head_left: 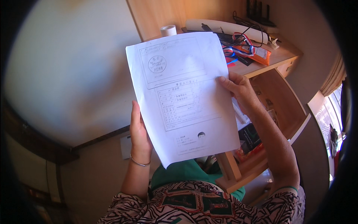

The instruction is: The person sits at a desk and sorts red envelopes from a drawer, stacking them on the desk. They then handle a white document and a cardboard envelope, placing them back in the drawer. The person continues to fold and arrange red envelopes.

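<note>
A printed sheet of white paper (212, 89) is held up in front of me, covering the middle of the view. It bears a round stamp, a ruled form and a small portrait. My right hand (240, 89) pinches its right edge, thumb on the printed face and fingers behind. Along the lower left edge, my left hand (140, 134) supports the sheet, with its thumb upright at the side and its other fingers hidden behind. Beneath my right forearm, a wooden drawer (234, 166) stands pulled out. Inside it lie a dark box (250, 138) and red items, partly covered.
On the wooden cabinet top (289, 54) lie a long white roll (231, 29), tangled black cables, striped ribbons and an orange packet (261, 56). A white tape roll (168, 30) stands behind the paper. A large pale panel (82, 74) fills the left.
</note>
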Demonstrator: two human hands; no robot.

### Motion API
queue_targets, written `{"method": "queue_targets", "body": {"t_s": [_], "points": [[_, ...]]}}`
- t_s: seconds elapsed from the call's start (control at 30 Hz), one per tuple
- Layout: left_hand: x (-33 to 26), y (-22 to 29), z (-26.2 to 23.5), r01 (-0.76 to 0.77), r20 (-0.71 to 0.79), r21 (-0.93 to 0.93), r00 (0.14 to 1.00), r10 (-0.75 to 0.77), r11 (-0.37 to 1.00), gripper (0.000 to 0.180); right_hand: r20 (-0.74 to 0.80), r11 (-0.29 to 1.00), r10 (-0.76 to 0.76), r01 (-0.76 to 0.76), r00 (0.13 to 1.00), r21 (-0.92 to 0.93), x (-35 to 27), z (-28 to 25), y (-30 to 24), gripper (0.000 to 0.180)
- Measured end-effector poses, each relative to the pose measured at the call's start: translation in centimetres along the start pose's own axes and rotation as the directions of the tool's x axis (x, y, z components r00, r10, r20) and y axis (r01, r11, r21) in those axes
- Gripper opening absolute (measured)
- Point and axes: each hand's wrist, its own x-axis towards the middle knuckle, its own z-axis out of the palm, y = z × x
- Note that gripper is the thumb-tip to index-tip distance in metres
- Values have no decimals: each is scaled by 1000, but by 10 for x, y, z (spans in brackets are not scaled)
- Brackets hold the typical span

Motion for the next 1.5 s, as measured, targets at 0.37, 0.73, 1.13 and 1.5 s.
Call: {"method": "queue_targets", "body": {"t_s": [0.37, 0.73, 1.13, 1.5], "points": [[-3, 3, 8, -25, 4, -30, 1000, 26, 999, 55, -8, 999, -49, 49, 999, 6, 4, -3, 7, 31], [-10, 9, 15, -29, 10, -53, 1000, 30, 998, 56, -31, 994, -107, 108, 994, 13, -3, 3, -1, 35], [-21, 10, 9, -14, -80, -63, 997, 9, 998, 57, 37, 986, -159, 160, 987, -37, -5, -1, -1, 23], [-22, 8, 3, -16, -20, -38, 1000, 15, 999, 54, 69, 983, -184, 184, 981, 10, -5, -1, 3, 28]]}}
